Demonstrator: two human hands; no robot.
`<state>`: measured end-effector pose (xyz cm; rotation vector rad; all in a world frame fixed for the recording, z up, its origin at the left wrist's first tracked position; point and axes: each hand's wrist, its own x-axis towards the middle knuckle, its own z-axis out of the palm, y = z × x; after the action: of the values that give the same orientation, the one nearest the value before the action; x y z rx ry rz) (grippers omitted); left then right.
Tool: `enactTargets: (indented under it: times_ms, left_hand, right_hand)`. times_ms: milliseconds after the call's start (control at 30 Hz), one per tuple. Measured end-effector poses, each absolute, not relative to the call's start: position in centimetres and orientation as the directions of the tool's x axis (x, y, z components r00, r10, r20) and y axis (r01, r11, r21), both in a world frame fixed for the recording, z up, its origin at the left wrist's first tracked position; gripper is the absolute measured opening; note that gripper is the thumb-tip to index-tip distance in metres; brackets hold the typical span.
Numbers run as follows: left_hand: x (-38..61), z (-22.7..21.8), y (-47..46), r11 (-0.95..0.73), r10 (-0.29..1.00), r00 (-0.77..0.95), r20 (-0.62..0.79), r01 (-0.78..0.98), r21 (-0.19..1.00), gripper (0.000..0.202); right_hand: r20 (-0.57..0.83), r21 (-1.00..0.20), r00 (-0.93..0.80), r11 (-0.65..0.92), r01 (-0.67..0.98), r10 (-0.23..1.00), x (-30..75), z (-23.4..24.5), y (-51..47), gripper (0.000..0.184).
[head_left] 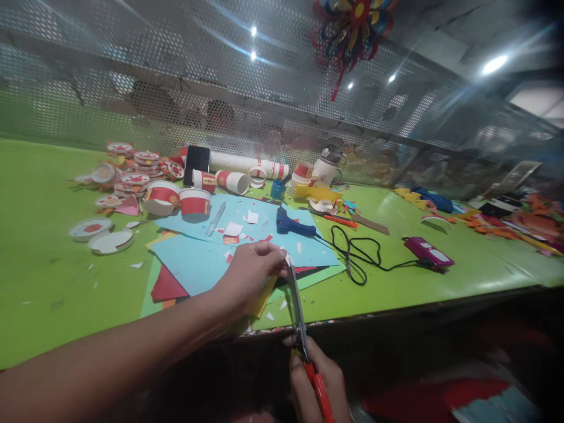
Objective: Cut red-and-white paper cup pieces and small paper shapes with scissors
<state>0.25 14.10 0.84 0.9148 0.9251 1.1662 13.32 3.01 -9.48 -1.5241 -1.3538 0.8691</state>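
My left hand (252,271) is closed on a small folded piece of yellow paper (264,296), held over the front edge of the green table (48,276). My right hand (315,385) grips red-handled scissors (298,314) below the table edge. Their blades point up and meet the paper at my left fingertips. Sheets of light blue paper (194,261) lie just behind my left hand, with a red sheet (166,286) under them.
A blue glue gun (291,225) with a black cord (356,255) lies mid-table. Red-and-white paper cups (194,204) and lids (110,241) crowd the left back. A phone (197,163), a white tube (247,163) and a bottle (328,163) stand by the perforated metal screen. A pink device (428,251) lies right.
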Motion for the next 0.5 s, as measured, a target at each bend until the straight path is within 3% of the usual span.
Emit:
enactTargets:
  times_ms: [367,500]
  left_hand:
    - [0.10,0.47,14.28,0.128,0.983,0.165,-0.080,-0.310,0.942,0.015]
    - [0.07,0.71,14.26,0.137,0.984,0.153,-0.093,-0.314,0.939,0.016]
  right_hand:
    - [0.019,-0.941,0.107,-0.019,0.339,0.994,13.83,-9.51,3.06,0.032]
    - [-0.073,-0.963,0.119,-0.101,0.248,0.990,13.83,-9.11,2.49,0.036]
